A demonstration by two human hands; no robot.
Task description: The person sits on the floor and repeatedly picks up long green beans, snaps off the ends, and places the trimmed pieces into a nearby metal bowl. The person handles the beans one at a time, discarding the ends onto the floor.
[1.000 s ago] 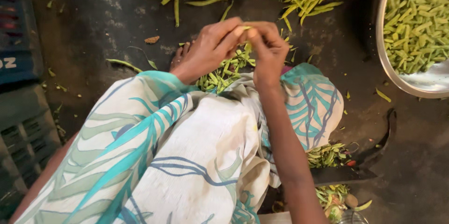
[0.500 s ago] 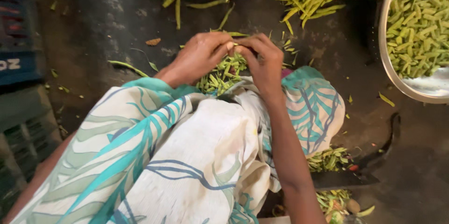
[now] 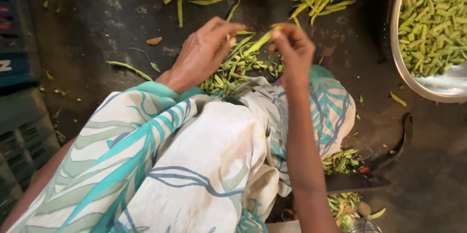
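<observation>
My right hand (image 3: 292, 50) pinches one long green bean pod (image 3: 258, 43) by its tip; my left hand (image 3: 204, 53) grips its lower end; cut pieces (image 3: 238, 70) heaped on my lap below.

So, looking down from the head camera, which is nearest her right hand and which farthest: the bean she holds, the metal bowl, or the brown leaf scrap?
1. Bean pod, in the right hand.
2. Metal bowl, far right.
3. Brown leaf scrap, left, beyond the left hand.

Slim green bean pod (image 3: 257, 44), tilted, fingertip-held
</observation>
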